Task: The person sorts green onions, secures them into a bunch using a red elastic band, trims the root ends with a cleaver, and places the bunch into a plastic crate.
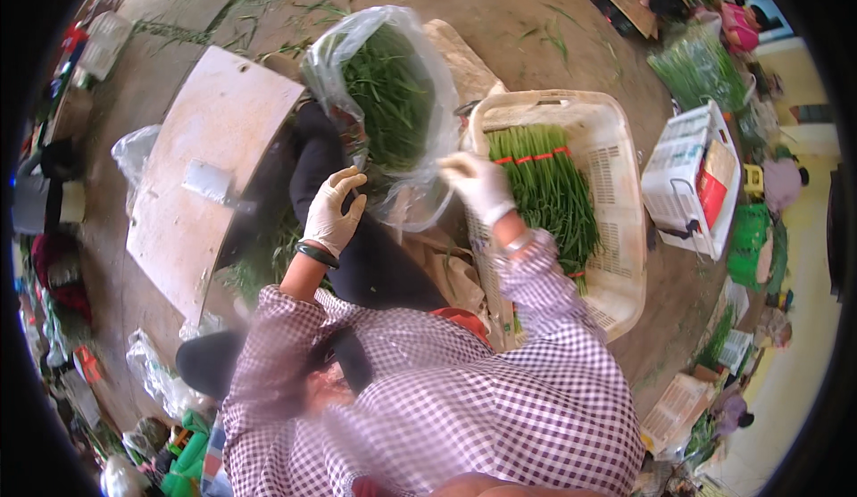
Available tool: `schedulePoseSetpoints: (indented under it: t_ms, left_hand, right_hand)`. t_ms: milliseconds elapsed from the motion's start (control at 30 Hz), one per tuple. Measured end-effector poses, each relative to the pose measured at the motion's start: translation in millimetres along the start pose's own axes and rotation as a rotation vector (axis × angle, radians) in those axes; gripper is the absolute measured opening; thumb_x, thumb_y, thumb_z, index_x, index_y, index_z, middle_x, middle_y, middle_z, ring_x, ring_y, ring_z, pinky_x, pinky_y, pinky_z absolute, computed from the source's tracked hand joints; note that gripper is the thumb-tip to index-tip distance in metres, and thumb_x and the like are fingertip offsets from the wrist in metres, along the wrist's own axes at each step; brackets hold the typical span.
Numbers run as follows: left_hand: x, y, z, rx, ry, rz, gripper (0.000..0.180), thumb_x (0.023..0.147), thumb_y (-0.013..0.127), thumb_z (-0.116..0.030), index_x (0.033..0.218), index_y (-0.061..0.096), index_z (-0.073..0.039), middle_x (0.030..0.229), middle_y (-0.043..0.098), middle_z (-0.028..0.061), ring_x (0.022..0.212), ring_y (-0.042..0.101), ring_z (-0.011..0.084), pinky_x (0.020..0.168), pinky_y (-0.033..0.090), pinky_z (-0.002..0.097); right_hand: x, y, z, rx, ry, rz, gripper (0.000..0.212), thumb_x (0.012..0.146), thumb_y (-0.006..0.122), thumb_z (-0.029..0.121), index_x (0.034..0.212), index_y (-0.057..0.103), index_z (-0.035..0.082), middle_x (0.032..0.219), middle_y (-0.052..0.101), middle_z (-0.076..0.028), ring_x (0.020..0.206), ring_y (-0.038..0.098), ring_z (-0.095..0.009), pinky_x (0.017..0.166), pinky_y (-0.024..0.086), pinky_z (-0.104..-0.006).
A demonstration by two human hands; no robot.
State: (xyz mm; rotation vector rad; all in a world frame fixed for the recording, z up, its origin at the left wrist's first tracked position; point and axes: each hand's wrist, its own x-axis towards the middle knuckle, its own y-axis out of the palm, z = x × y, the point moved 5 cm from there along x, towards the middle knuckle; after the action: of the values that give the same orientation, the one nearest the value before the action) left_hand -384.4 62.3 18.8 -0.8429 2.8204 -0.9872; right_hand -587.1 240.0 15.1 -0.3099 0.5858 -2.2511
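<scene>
My left hand [332, 213], in a pale glove with a dark bangle at the wrist, is raised beside the near-left rim of a clear plastic bag [319, 67]. Its fingers are curved, with a gap to the thumb and nothing visible between them. My right hand [482, 186], gloved too, has its fingertips drawn together at the bag's right edge; what they hold, if anything, is too blurred to make out. Loose green stalks [388, 91] fill the bag. Right of it, bundles of green stalks [544, 185] with red bands lie in a cream plastic crate [618, 229].
A pale board [192, 131] stands on my left, with a small metal plate [207, 180] on it. Further right is a white basket [683, 162] holding a red item. Scattered leaves [555, 42] lie on the floor. Other people [784, 183] sit along the right side.
</scene>
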Motion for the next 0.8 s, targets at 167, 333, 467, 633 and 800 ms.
schedulePoseSetpoints:
  t_ms: [167, 333, 467, 633, 800]
  left_hand:
    - [22.5, 46.6, 43.7, -0.243, -0.189, 0.034, 0.03, 0.086, 0.067, -0.006, 0.116, 0.066, -0.001, 0.125, 0.062, 0.0133, 0.115, 0.061, 0.0237, 0.1, 0.047, 0.033]
    - [56.3, 101.0, 119.6, -0.391, -0.48, 0.216, 0.023, 0.09, 0.066, -0.013, 0.109, 0.07, -0.001, 0.116, 0.067, 0.0109, 0.107, 0.062, 0.0186, 0.094, 0.048, 0.0296]
    - [80.2, 127.8, 141.9, -0.426, -0.608, 0.311, 0.026, 0.096, 0.059, -0.02, 0.117, 0.069, -0.008, 0.098, 0.065, -0.0035, 0.079, 0.054, 0.0057, 0.071, 0.042, 0.0185]
    - [84.3, 162.8, 207.0, -0.671, -1.072, 0.358, 0.041, 0.098, 0.05, -0.021, 0.139, 0.054, -0.014, 0.141, 0.053, 0.006, 0.123, 0.051, 0.0209, 0.093, 0.043, 0.043]
    - [78.3, 235.5, 364.4, -1.51, -0.784, 0.795, 0.043, 0.097, 0.038, -0.021, 0.139, 0.044, -0.011, 0.123, 0.061, 0.0052, 0.106, 0.054, 0.0276, 0.08, 0.042, 0.049]
  right_hand:
    - [60.4, 158.5, -129.1, -0.099, 0.033, -0.097, 0.047, 0.071, 0.077, 0.028, 0.109, 0.069, 0.003, 0.116, 0.064, -0.019, 0.111, 0.059, -0.036, 0.098, 0.048, -0.0425]
    - [84.5, 205.2, -183.5, -0.228, 0.548, 0.049, 0.091, 0.069, 0.082, 0.03, 0.145, 0.04, 0.002, 0.15, 0.04, -0.02, 0.136, 0.042, -0.033, 0.114, 0.036, -0.0367]
    - [105.8, 207.0, -202.5, -0.35, 0.727, 0.015, 0.105, 0.067, 0.085, 0.026, 0.151, 0.028, 0.002, 0.154, 0.033, -0.019, 0.14, 0.037, -0.033, 0.115, 0.035, -0.0357]
    - [134.8, 230.0, -244.8, -0.425, 0.636, 0.223, 0.109, 0.063, 0.086, 0.024, 0.151, 0.025, 0.002, 0.156, 0.031, -0.019, 0.142, 0.035, -0.033, 0.116, 0.033, -0.0364]
    - [155.0, 215.5, -240.6, -0.561, 0.403, -0.01, 0.1, 0.056, 0.09, 0.019, 0.141, 0.041, 0.003, 0.144, 0.043, -0.019, 0.133, 0.043, -0.035, 0.111, 0.038, -0.0416]
